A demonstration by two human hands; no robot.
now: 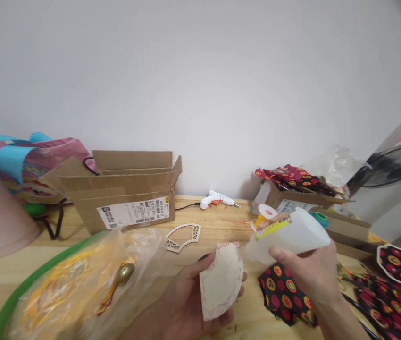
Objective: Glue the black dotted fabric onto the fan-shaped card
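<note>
My left hand [186, 293] holds a fan-shaped white board [221, 283] with reddish marks along its edges, thumb on the near side and fingers behind. In my right hand [313, 271] is a translucent white plastic bottle [301, 233] with a yellow label, tilted so that one end points down and left. That end is beside the board, apart from it. Beneath my right hand lies a piece of black fabric [285, 295] printed with colourful circles. A fan-shaped wooden frame [197, 234] with cut-out corners lies behind my left hand.
Left: a green-rimmed tray [16, 302] with a plastic bag [80, 283] of yellow cords, and an open cardboard box [122, 193]. A white glue gun [218, 199] lies by the wall. Right: a thread spool [267, 213], boxes of fabric, printed cloth [380, 293] and a fan [395, 165].
</note>
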